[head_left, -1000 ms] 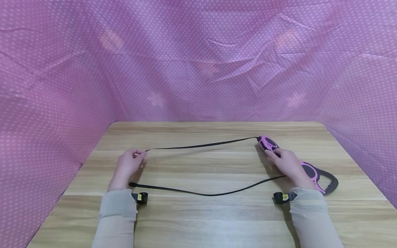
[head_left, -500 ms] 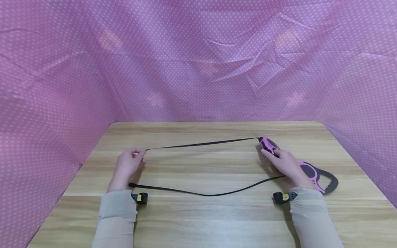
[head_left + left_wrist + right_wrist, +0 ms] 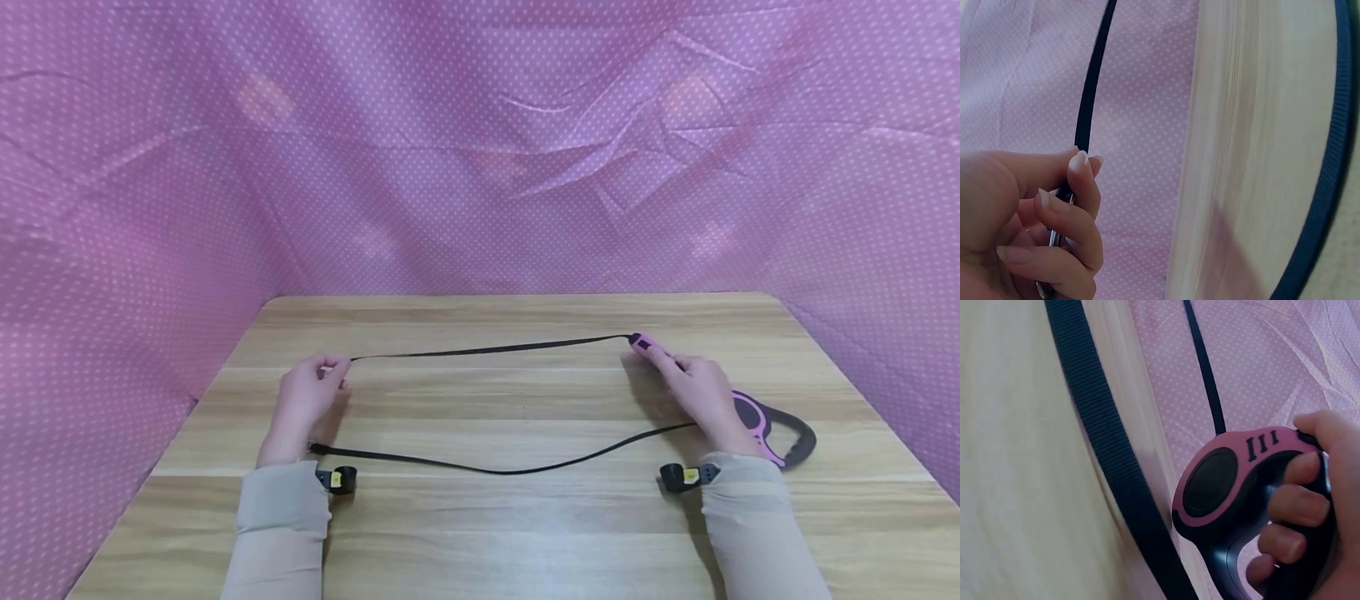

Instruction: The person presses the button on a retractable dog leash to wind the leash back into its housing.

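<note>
Above the wooden table [image 3: 525,517], the black strap [image 3: 487,349] runs taut from the pink leash housing [image 3: 1229,494], which my right hand [image 3: 701,396] grips with curled fingers, to my left hand [image 3: 303,400], pinching its far end; purple dotted cloth [image 3: 480,150] hangs behind.

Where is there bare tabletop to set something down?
The far strip of the table beyond the black strap is bare, as is the near edge between both sleeves. It is crowded around the right hand holding the pink leash case.
</note>
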Demonstrator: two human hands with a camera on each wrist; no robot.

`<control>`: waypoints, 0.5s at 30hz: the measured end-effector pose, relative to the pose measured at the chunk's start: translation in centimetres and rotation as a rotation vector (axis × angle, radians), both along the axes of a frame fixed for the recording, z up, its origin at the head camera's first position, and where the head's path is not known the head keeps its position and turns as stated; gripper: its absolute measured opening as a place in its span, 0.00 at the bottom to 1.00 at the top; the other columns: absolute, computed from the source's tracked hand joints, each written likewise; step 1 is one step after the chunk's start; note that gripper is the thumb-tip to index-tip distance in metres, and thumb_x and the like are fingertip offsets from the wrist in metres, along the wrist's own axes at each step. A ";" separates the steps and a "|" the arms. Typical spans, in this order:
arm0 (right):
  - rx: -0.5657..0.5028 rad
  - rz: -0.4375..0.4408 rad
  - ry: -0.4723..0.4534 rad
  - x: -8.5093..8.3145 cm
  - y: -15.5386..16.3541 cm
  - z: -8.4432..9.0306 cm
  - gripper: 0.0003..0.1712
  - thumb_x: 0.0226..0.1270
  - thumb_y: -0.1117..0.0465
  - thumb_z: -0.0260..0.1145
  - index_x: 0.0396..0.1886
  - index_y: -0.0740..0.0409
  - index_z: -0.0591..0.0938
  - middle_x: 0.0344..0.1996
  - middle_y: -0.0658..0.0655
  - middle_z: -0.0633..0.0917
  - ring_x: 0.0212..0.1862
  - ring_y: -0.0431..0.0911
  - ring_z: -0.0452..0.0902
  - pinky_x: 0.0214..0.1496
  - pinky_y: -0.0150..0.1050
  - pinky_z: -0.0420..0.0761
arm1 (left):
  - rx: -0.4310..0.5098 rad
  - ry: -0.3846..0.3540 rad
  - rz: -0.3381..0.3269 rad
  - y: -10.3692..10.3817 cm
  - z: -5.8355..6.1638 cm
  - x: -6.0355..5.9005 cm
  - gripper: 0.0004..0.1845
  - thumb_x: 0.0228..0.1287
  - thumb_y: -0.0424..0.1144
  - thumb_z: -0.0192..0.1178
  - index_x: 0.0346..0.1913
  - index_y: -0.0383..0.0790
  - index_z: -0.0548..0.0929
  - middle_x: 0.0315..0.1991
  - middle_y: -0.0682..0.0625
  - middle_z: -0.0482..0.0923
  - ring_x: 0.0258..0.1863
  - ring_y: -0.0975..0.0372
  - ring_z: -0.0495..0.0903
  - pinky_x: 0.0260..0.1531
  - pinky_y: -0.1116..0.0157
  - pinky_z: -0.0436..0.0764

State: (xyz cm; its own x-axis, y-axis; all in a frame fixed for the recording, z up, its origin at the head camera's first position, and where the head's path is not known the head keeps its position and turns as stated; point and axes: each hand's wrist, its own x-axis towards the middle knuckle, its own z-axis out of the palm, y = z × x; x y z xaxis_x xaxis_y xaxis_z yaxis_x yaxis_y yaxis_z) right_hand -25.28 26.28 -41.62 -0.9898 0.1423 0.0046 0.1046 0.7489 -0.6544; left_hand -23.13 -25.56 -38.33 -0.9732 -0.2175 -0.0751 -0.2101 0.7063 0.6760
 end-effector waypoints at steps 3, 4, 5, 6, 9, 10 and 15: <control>0.003 -0.060 0.039 0.2 -0.1 0.2 0.41 0.68 0.25 0.46 0.13 0.54 0.70 0.13 0.51 0.70 0.25 0.48 0.67 0.25 0.39 0.65 | -0.007 0.004 -0.002 0.0 0.0 0.0 0.25 0.78 0.52 0.46 0.62 0.34 0.75 0.47 0.37 0.85 0.46 0.49 0.81 0.48 0.52 0.77; 0.008 -0.079 0.058 0.3 -0.1 0.2 0.41 0.68 0.25 0.46 0.13 0.54 0.70 0.13 0.52 0.72 0.26 0.48 0.68 0.25 0.39 0.65 | -0.009 0.005 -0.002 0.0 0.0 0.0 0.25 0.77 0.52 0.46 0.62 0.35 0.75 0.47 0.38 0.85 0.46 0.49 0.81 0.47 0.53 0.77; 0.009 -0.098 0.078 0.3 -0.1 0.2 0.41 0.68 0.26 0.47 0.12 0.55 0.71 0.12 0.52 0.72 0.26 0.48 0.69 0.26 0.39 0.66 | -0.009 0.006 -0.002 0.0 0.0 0.0 0.25 0.77 0.52 0.46 0.62 0.35 0.75 0.46 0.38 0.84 0.45 0.50 0.81 0.46 0.54 0.77; 0.007 -0.114 0.100 0.4 -0.1 0.3 0.41 0.68 0.26 0.48 0.11 0.55 0.72 0.11 0.52 0.74 0.25 0.48 0.69 0.26 0.39 0.66 | -0.012 0.007 -0.003 0.0 0.0 0.0 0.25 0.77 0.52 0.46 0.61 0.35 0.75 0.46 0.38 0.84 0.44 0.50 0.80 0.45 0.55 0.77; 0.018 -0.137 0.179 0.4 -0.1 0.2 0.39 0.69 0.30 0.52 0.11 0.55 0.74 0.10 0.51 0.76 0.22 0.48 0.69 0.25 0.39 0.65 | -0.019 0.012 -0.007 0.0 0.0 0.0 0.25 0.77 0.52 0.46 0.61 0.36 0.76 0.46 0.38 0.84 0.44 0.50 0.80 0.45 0.55 0.77; 0.024 -0.139 0.201 0.4 -0.1 0.2 0.38 0.69 0.31 0.52 0.11 0.55 0.75 0.10 0.50 0.76 0.21 0.47 0.69 0.25 0.39 0.65 | -0.021 0.013 -0.010 0.0 0.0 0.0 0.25 0.77 0.52 0.46 0.61 0.36 0.76 0.46 0.38 0.84 0.44 0.50 0.80 0.45 0.54 0.77; 0.036 -0.143 0.268 0.6 0.0 0.2 0.37 0.69 0.34 0.56 0.10 0.56 0.76 0.06 0.45 0.71 0.19 0.47 0.66 0.24 0.39 0.64 | -0.017 0.005 -0.020 -0.1 -0.1 0.1 0.25 0.78 0.53 0.46 0.61 0.36 0.76 0.47 0.38 0.84 0.48 0.48 0.80 0.49 0.51 0.76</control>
